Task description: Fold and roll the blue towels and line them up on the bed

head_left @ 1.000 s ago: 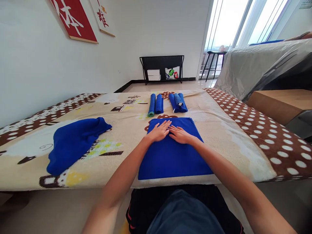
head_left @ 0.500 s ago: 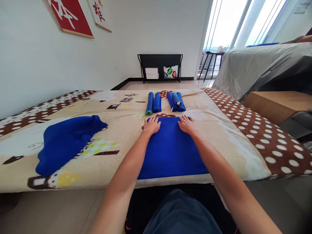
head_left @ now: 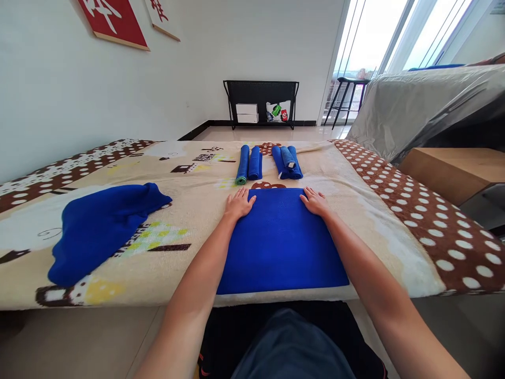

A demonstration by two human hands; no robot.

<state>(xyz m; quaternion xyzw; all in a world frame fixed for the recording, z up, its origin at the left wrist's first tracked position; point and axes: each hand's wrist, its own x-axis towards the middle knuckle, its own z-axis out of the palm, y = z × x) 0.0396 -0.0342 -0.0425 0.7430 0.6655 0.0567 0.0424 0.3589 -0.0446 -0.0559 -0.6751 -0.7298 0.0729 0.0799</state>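
Observation:
A blue towel (head_left: 281,242) lies flat on the patterned blanket (head_left: 201,221) in front of me. My left hand (head_left: 239,203) rests, fingers stretched out, on the towel's far left corner. At the far right corner my right hand (head_left: 314,200) lies flat with its fingers apart. Beyond the towel are two rolled towels (head_left: 243,164) side by side, one with a green edge. To their right sits a small stack of rolled blue towels (head_left: 287,162), with a white tag showing. A crumpled blue towel (head_left: 104,226) lies off to the left.
The blanket has a brown polka-dot border (head_left: 430,221) on the right. A cardboard box (head_left: 457,168) and plastic-covered furniture (head_left: 426,100) stand beyond it. Against the far wall is a black rack (head_left: 261,95); a black stool (head_left: 347,97) stands by the window.
My hands have moved apart, outward to the towel's far corners, and more of its surface shows between them. The view has shifted slightly.

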